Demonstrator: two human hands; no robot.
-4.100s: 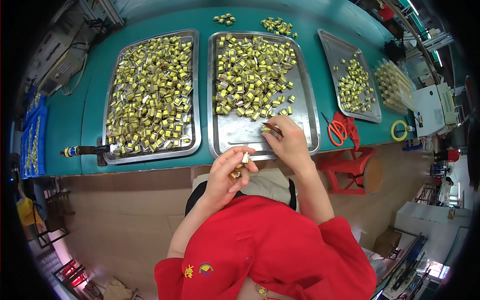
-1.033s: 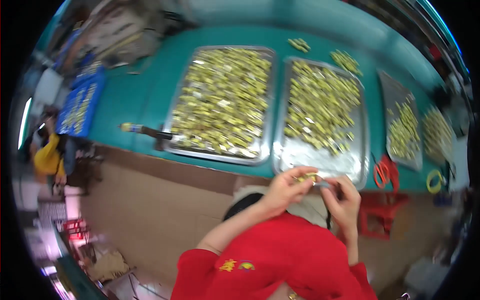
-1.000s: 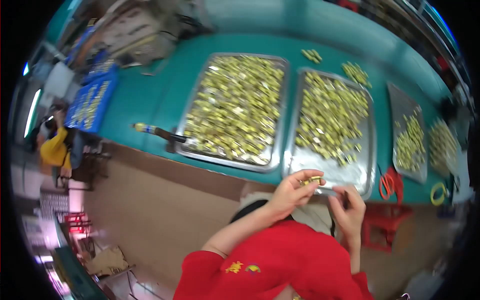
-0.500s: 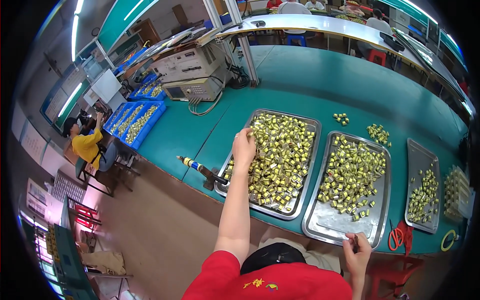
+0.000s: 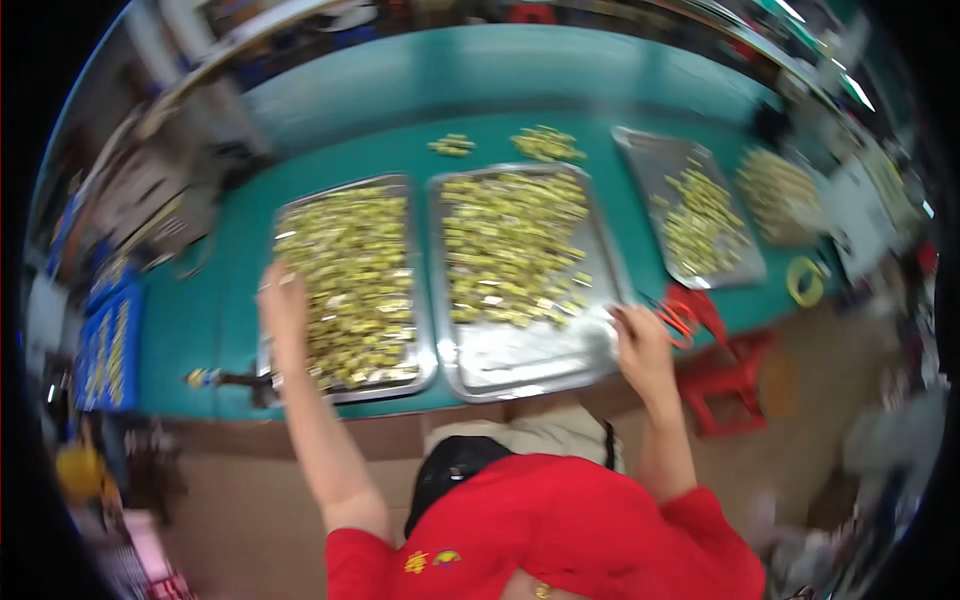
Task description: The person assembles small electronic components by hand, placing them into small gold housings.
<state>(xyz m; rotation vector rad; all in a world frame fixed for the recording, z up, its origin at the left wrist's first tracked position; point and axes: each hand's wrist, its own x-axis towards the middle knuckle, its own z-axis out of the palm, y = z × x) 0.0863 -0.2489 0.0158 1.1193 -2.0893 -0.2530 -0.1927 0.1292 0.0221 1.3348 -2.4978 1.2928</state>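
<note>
**Both hands out on the trays of gold-wrapped pieces**

The picture is smeared with motion, so fine detail is lost. The left hand (image 5: 283, 305) is stretched out to about ten o'clock and lies on the left edge of the left tray (image 5: 395, 372), which is heaped with small gold-wrapped pieces (image 5: 352, 275); whether its fingers are spread or curled around anything, I cannot tell. The right hand (image 5: 640, 345) sits at about two o'clock, at the near right corner of the middle tray (image 5: 520, 365), over the bare metal patch there, fingers curled, though I cannot tell if it grips a piece. Red-handled scissors (image 5: 685, 312) lie just beside that hand on the green table (image 5: 600, 110). A third tray (image 5: 650, 150) farther right holds fewer pieces.
</note>
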